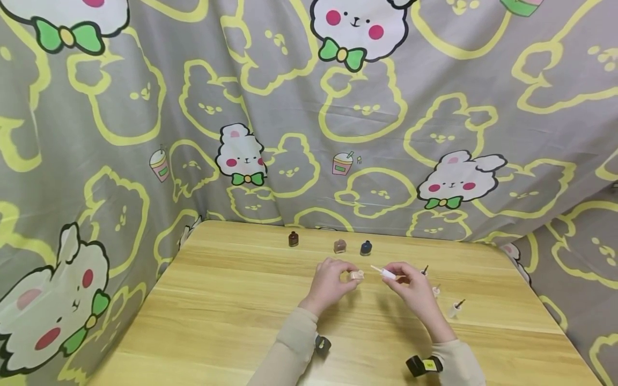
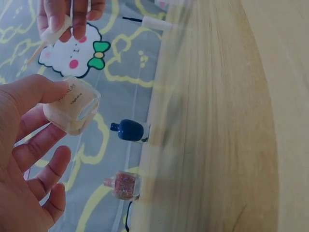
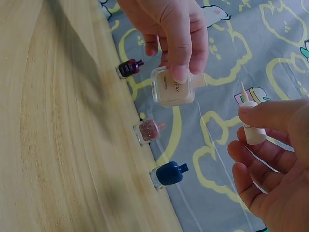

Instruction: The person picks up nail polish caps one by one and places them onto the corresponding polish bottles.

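Note:
Above the wooden table, my left hand (image 1: 330,284) pinches a cream nail polish bottle (image 1: 357,275) between thumb and fingers. The bottle is uncapped and tilted, its neck toward my right hand in the right wrist view. My right hand (image 1: 415,289) holds a white nail polish cap (image 1: 388,274), whose thin brush (image 3: 244,89) points away from the fingers. A gap separates the brush from the bottle. Behind the hands stand three uncapped bottles: dark red (image 1: 293,239), glittery pink (image 1: 340,246) and dark blue (image 1: 366,248).
Right of my right hand, brush caps stand with bristles up: a white one (image 1: 455,309), a paler one (image 1: 436,290) and another (image 1: 424,271) partly behind the hand. A patterned grey curtain (image 1: 289,107) borders the wooden table (image 1: 203,311) at the back and sides.

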`<state>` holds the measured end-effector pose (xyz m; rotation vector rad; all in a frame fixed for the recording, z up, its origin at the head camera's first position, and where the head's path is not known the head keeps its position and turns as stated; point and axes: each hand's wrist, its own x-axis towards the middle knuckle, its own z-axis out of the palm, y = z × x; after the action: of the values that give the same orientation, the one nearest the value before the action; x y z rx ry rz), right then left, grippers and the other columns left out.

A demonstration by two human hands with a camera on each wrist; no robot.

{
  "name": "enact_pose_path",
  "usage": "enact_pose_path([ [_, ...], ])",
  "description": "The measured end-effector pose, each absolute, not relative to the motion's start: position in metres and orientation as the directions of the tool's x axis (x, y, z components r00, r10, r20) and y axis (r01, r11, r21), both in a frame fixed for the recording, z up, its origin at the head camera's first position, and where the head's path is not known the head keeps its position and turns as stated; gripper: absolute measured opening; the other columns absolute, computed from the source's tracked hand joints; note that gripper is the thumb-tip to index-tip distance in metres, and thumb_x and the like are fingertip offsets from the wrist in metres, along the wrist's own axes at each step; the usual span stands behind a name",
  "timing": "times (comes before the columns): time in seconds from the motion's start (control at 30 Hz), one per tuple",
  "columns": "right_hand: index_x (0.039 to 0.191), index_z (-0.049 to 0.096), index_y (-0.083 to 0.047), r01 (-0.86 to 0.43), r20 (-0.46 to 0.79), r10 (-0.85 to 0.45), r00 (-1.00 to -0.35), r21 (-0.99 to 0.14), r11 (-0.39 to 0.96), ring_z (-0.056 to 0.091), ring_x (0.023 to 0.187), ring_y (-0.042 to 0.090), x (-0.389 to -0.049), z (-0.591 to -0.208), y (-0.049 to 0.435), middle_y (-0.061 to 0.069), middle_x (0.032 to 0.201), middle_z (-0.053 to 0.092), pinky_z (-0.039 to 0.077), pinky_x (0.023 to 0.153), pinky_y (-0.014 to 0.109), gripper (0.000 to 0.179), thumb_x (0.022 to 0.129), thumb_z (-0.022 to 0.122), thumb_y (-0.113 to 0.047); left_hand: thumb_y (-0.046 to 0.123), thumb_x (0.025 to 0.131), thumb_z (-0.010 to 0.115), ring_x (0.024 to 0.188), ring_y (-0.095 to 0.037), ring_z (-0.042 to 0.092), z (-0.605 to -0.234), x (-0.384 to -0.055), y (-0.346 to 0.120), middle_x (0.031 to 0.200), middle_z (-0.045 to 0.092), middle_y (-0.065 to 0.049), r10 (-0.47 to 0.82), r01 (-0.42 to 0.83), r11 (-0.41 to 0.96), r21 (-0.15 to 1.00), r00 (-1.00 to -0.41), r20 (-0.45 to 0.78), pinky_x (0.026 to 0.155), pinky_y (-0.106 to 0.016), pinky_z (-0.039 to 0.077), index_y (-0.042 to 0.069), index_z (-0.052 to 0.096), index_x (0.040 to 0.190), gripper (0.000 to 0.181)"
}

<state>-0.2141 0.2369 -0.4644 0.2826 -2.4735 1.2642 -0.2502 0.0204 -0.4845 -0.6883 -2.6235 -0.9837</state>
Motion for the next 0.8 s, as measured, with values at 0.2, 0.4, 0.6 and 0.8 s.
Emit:
enact_pose_path([
  [0.2,0.099,0.07,-0.004,-0.394,0.46,-0.051,-0.887,-0.692,0.605,0.057,0.083,-0.006,-0.213,-0.464,0.2344,0.008,0.094,0.071,0.054,0.069,0.021,0.02,0.081,0.076,-0.001,0.038,0.083,0.074,0.098,-0.01,0.058,-0.4843,-0.2492,0.0212,0.107,0.073,0.011,0.343,0.514,0.664,0.543,-0.855,0.39,0.091,-0.033,0.039,0.027,0.072,0.104,0.024],
  [0.4,0.099,0.07,-0.006,-0.463,0.524,-0.093,-0.847,-0.639,0.615,0.057,0.082,-0.003,-0.2117,-0.4654,0.2336,0.006,0.093,0.07,0.055,0.066,0.025,0.022,0.079,0.076,0.001,0.037,0.082,0.075,0.097,-0.01,0.058,-0.4839,-0.2473,0.0228,0.107,0.073,0.012,0.351,0.519,0.675,0.525,-0.851,0.39,0.089,-0.031,0.038,0.027,0.072,0.103,0.023],
  [0.6,0.098,0.071,-0.008,-0.467,0.531,-0.11,-0.84,-0.606,0.644,0.056,0.083,-0.003,-0.2112,-0.4658,0.2335,0.004,0.093,0.07,0.055,0.066,0.027,0.021,0.079,0.076,0.0,0.038,0.082,0.075,0.095,-0.008,0.057,-0.4837,-0.2462,0.0236,0.103,0.073,0.013,0.361,0.531,0.693,0.488,-0.841,0.403,0.088,-0.031,0.038,0.028,0.073,0.101,0.021],
  [0.8,0.098,0.071,-0.008,-0.501,0.558,-0.137,-0.818,-0.575,0.647,0.057,0.082,-0.002,-0.2106,-0.4642,0.2319,0.003,0.092,0.07,0.055,0.065,0.026,0.021,0.078,0.077,0.0,0.038,0.083,0.074,0.092,-0.007,0.057,-0.4839,-0.2458,0.0248,0.102,0.074,0.013,0.379,0.546,0.7,0.46,-0.83,0.409,0.087,-0.031,0.039,0.027,0.073,0.099,0.02],
])
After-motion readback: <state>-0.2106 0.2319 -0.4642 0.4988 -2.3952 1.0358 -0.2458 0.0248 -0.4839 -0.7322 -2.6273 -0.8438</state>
